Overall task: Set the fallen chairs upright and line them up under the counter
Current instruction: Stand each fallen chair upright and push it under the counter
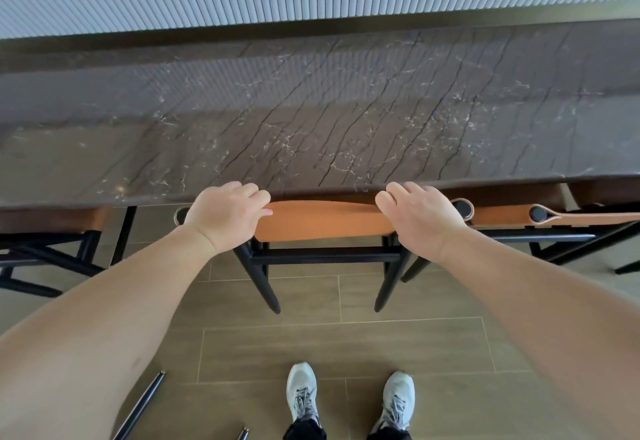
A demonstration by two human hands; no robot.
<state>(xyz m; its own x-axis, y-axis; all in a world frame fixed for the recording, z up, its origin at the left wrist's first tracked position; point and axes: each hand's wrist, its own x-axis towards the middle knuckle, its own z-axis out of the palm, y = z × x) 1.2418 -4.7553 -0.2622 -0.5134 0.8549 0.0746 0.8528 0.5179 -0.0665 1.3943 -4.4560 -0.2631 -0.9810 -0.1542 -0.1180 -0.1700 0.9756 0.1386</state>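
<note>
The middle chair point(325, 219) stands upright, its orange backrest at the near edge of the dark marble table point(311, 110). Left hand point(225, 214) and right hand point(420, 216) grip the backrest's two ends, fingers curled over the top, both arms reaching forward.

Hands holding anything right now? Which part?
Both hands grip the middle chair by its tan backrest: left hand at the left end, right hand at the right end.
</note>
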